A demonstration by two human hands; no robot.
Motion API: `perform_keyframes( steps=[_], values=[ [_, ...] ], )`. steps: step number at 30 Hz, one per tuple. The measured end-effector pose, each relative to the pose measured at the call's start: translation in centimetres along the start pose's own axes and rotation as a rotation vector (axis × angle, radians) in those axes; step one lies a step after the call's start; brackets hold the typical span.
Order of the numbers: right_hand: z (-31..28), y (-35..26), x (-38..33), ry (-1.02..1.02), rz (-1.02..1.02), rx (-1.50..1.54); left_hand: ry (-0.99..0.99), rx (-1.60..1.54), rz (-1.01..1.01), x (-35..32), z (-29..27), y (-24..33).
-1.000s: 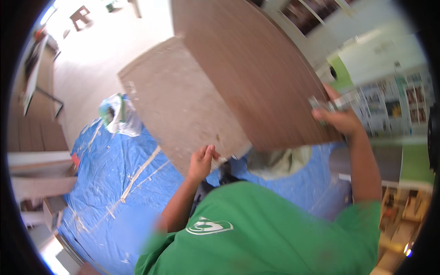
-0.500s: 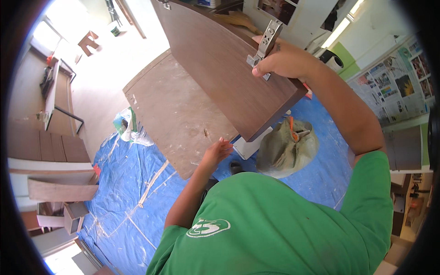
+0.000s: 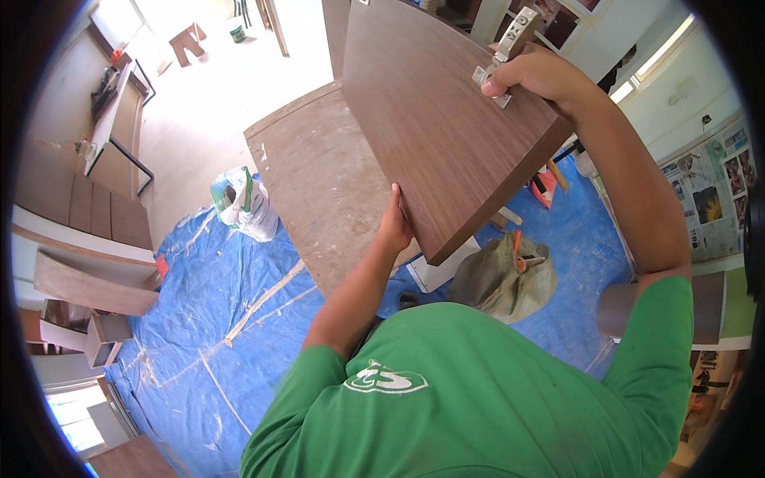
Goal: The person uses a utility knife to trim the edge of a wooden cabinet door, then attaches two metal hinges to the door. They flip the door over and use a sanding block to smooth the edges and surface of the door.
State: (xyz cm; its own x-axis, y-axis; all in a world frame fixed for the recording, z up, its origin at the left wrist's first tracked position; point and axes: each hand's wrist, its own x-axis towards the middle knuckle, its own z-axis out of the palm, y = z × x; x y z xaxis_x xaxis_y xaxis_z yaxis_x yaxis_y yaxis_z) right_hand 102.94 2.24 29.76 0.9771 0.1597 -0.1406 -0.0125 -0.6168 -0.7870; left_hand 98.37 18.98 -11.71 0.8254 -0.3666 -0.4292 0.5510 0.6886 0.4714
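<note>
I hold up a dark brown wooden panel (image 3: 434, 135) with both hands. My left hand (image 3: 394, 227) grips its lower left edge. My right hand (image 3: 535, 76) clasps its right edge, right at a metal hinge (image 3: 510, 44) fixed to the panel. Behind the panel lies a larger, dusty brown board (image 3: 315, 183). My green shirt fills the lower part of the view.
A blue tarp (image 3: 215, 319) covers the floor. On it lie a grey cloth bag (image 3: 502, 275) with an orange-handled tool, a white and green sack (image 3: 243, 203) and a white piece (image 3: 438, 271). Wooden boards (image 3: 88, 279) are stacked at the left.
The panel has swung up and to the right while held. My right hand moved from its lower right corner up to the hinge at the top. My left hand stayed on the lower edge.
</note>
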Motion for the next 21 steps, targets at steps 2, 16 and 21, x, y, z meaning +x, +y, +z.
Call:
perform_keyframes(
  steps=[2,16,21],
  values=[
    [0.1,-0.4,0.1,-0.030,0.030,0.013,-0.035,-0.049,-0.021,-0.6,0.5,0.8],
    [2.5,6.5,-4.2,-0.028,0.080,0.526,0.491,0.254,0.229,-10.1,-4.6,7.9],
    [8.8,13.7,-2.8,-0.170,0.135,0.929,0.608,0.440,0.325,-18.0,-6.9,12.2]
  ],
)
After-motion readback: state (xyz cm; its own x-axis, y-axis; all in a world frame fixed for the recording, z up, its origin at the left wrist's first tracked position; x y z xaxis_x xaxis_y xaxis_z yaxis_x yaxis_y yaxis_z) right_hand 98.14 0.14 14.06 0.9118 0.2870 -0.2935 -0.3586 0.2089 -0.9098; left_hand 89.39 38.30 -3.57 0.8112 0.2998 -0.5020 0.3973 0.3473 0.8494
